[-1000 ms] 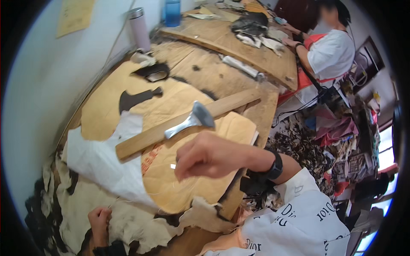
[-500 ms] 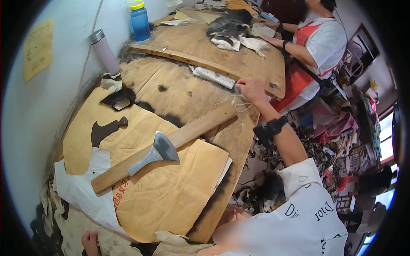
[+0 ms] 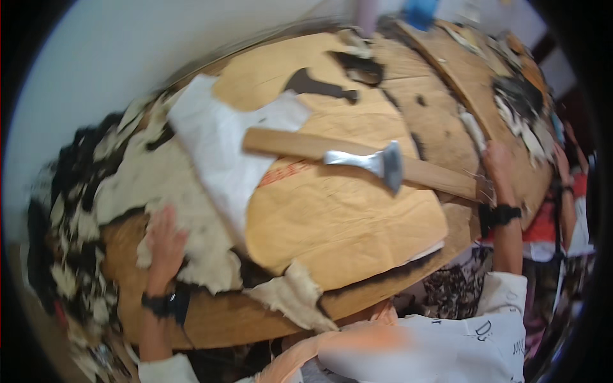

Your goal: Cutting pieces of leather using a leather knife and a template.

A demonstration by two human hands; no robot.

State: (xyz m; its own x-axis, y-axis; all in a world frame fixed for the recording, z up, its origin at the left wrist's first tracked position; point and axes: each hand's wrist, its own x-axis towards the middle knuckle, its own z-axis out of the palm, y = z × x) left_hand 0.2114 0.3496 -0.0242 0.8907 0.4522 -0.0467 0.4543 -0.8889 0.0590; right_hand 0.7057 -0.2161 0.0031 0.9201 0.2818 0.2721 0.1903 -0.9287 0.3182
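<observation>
My left hand (image 3: 166,239) is open, its blurred fingers stretched out over pale hide pieces (image 3: 198,249) at the table's near left. My right hand (image 3: 497,159) is closed at the right, beside the far end of a wooden strip (image 3: 287,142). Thin pale thread (image 3: 477,176) trails by it; the fingertips are blurred. Across the strip lies a flared metal blade (image 3: 393,167) with a silvery shank. The strip rests on a yellow-brown paper pattern (image 3: 345,236). A dark, curved-blade knife (image 3: 319,88) lies on the paper farther back, next to a white sheet (image 3: 214,127).
A raised wooden board (image 3: 447,70) stands at the back right with fur scraps (image 3: 520,96) on it. Behind are a blue bottle (image 3: 420,13) and a lilac flask (image 3: 366,16). Scraps pile at the far left. A co-worker's hand (image 3: 562,163) is at the right.
My view has swung left, shifting the table's things rightward. My left hand has come further into view, over the hides, with its fingers spread. My right hand stays closed near the strip's end.
</observation>
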